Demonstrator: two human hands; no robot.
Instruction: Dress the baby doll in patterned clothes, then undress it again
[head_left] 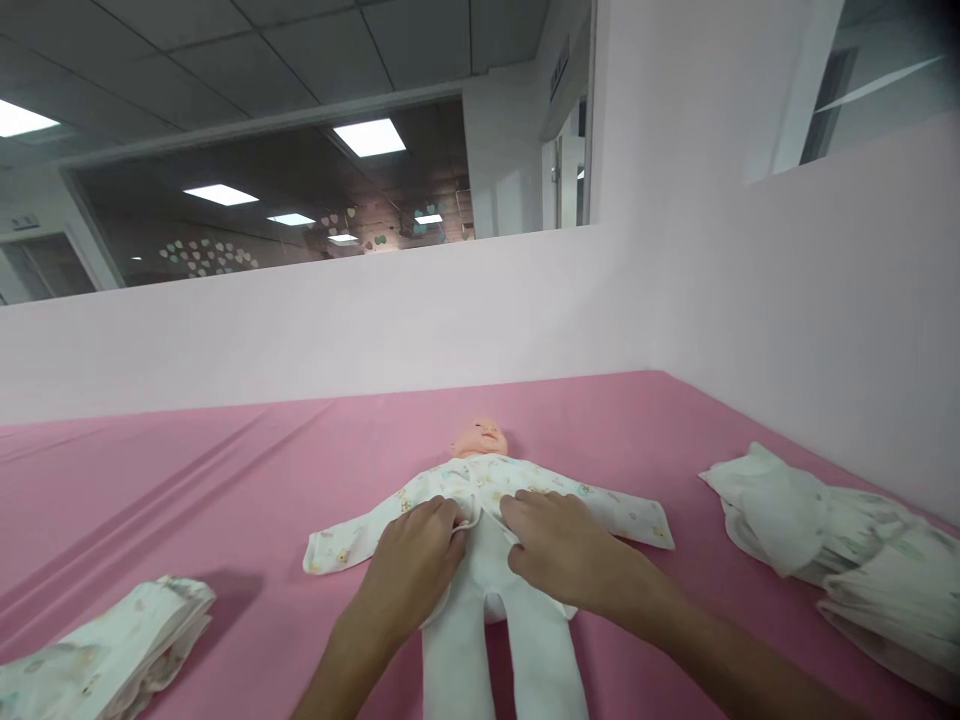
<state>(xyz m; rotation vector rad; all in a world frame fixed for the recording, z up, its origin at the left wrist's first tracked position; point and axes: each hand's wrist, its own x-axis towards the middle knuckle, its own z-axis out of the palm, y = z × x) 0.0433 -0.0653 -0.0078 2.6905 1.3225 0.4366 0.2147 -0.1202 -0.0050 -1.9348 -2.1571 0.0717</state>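
- Doll head (480, 441): smooth plastic in appearance, faint sheen.
- Printed top (634, 515): soft cloth, matt.
- White trousers (456, 650): smooth cloth, matt.
- Pink sheet (300, 500): matt cloth, creased at left.
- Cloth bundle at right (885, 560): matt, crumpled.
- Wall (337, 330): smooth, matt.
- Window pane (285, 180): glossy.

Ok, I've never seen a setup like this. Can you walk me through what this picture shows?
There's no machine here: these are a person's bare hands, seen from a camera worn on the head, looking forward and down. A doll lies face up on a pink surface, wearing a patterned top, its sleeves spread, and white trousers. The left hand and right hand each seem to grasp one front edge of the top. Folded cloth lies left, bunched cloth right.
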